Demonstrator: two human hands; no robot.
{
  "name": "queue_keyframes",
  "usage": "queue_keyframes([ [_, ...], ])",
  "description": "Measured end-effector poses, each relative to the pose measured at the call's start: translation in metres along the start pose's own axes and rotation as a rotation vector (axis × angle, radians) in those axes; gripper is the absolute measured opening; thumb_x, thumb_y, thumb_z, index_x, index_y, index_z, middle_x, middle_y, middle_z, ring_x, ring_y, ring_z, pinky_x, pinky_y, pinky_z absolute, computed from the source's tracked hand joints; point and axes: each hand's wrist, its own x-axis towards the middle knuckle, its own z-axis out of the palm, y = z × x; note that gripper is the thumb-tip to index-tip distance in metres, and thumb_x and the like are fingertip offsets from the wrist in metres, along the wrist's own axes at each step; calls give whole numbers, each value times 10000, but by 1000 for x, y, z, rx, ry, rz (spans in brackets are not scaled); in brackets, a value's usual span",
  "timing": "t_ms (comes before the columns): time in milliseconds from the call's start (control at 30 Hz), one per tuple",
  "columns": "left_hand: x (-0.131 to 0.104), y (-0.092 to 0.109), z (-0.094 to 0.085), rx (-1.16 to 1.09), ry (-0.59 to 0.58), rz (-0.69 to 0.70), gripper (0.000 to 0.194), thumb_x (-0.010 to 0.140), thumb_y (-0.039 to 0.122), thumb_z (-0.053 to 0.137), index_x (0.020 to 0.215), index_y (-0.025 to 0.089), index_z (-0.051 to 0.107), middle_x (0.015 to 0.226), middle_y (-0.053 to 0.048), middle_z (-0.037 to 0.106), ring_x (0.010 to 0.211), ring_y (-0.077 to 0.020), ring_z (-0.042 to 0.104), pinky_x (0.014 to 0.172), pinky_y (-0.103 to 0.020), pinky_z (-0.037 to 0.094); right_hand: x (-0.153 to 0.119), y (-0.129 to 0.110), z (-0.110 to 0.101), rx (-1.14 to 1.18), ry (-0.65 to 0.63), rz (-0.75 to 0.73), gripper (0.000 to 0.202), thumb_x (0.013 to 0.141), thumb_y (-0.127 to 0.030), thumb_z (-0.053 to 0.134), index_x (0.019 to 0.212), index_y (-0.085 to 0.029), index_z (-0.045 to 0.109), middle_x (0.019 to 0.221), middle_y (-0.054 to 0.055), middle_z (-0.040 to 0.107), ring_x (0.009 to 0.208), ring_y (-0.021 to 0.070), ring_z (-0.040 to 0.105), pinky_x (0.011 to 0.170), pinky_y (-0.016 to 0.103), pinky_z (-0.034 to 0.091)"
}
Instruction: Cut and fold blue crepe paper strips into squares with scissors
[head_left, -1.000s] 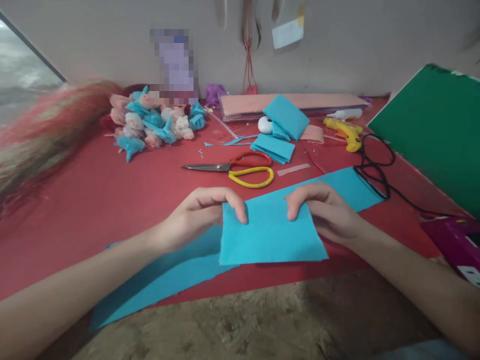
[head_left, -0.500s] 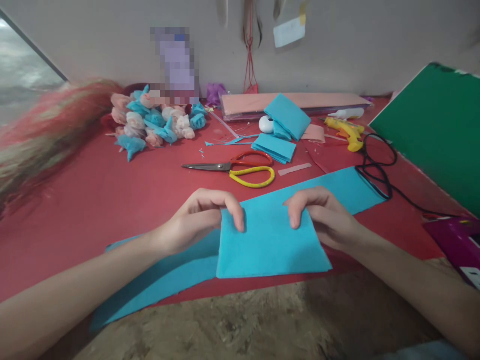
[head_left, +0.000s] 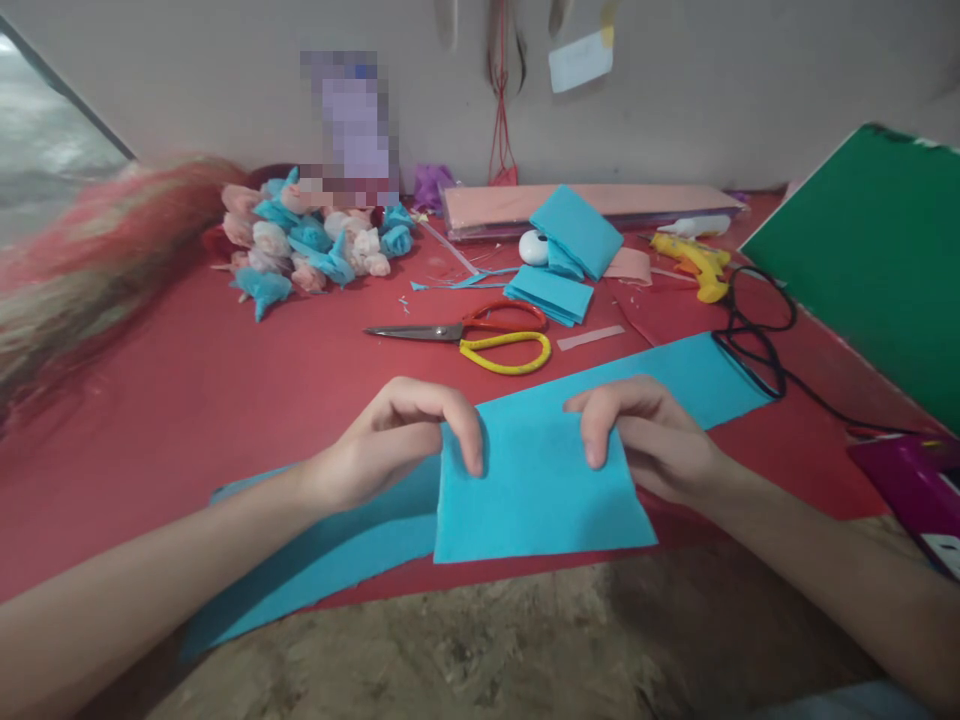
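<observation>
Between my two hands hangs a folded piece of blue crepe paper (head_left: 540, 500), near the table's front edge. My left hand (head_left: 401, 435) pinches its upper left side, with one finger lying over the front face. At the upper right side my right hand (head_left: 649, 435) grips it the same way; the fingers behind the paper are partly hidden. Under and behind them a long blue paper strip (head_left: 690, 385) runs slantwise across the table. Just beyond my hands lie scissors (head_left: 465, 335) with one red and one yellow handle, blades pointing left.
Paper flowers (head_left: 315, 240) are heaped at the back left. Folded blue pieces (head_left: 551, 295) lie behind the scissors. A yellow glue gun (head_left: 697, 265) with a looping black cord (head_left: 780, 380) sits at right, beside a leaning green board (head_left: 870, 260). A pink paper pack (head_left: 585, 205) lies along the wall.
The folded paper has shifted slightly; its lower right corner is drawn in and its layers look more even. Both hands keep their grip at nearly the same place.
</observation>
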Motion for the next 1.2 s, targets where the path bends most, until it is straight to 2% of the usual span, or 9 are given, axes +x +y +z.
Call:
queue_keyframes([
  [200,0,-1,-1,27,-10,17,268,723,54,507,689,186,737,605,-9,657,510,-104,550,483,-190,430,-1,3,2,-14,-52,-98,313,724,-13,428,674,-192,679,566,-31,536,441,61,411,390,199,292],
  [433,-5,0,0,71,-55,61,187,770,161,567,706,199,738,564,-16,616,480,-108,504,470,-209,405,-4,5,-1,-104,-102,-154,279,737,-74,451,708,-201,698,565,-23,536,463,74,423,437,215,333],
  [667,-5,10,6,114,-57,20,222,788,253,561,666,195,737,517,-33,604,455,-124,482,438,-235,371,-5,1,2,-92,-106,-104,269,724,-100,458,678,-205,702,561,-13,569,442,79,412,420,222,313],
  [800,-1,16,12,64,-3,-31,271,780,284,539,626,162,724,534,-49,626,468,-141,524,442,-246,406,-3,-2,3,-54,-102,-62,260,709,-92,465,637,-185,696,520,-13,536,437,80,403,406,214,300],
  [900,0,16,15,76,29,-36,378,817,352,511,565,145,703,474,-52,599,440,-138,509,429,-248,394,-2,-4,2,1,-148,-5,236,739,-121,486,652,-168,700,524,-13,522,433,77,417,404,209,308],
  [1000,-3,10,13,171,87,12,473,863,385,472,503,155,675,392,-32,535,404,-117,449,427,-243,351,0,-5,-1,76,-230,110,223,802,-233,517,693,-152,695,572,-1,556,426,82,442,408,216,343],
  [1100,-6,2,12,243,142,8,479,889,339,454,490,175,663,373,-9,510,391,-100,399,442,-244,326,2,-5,-4,72,-293,178,336,847,-415,512,762,-146,695,664,31,623,504,114,504,498,248,430],
  [1200,-6,-3,15,248,99,-45,467,897,284,449,498,172,665,429,-7,565,449,-100,454,521,-233,378,4,-3,-3,-34,-366,156,404,890,-475,449,864,-160,701,866,64,694,784,171,589,782,318,464],
])
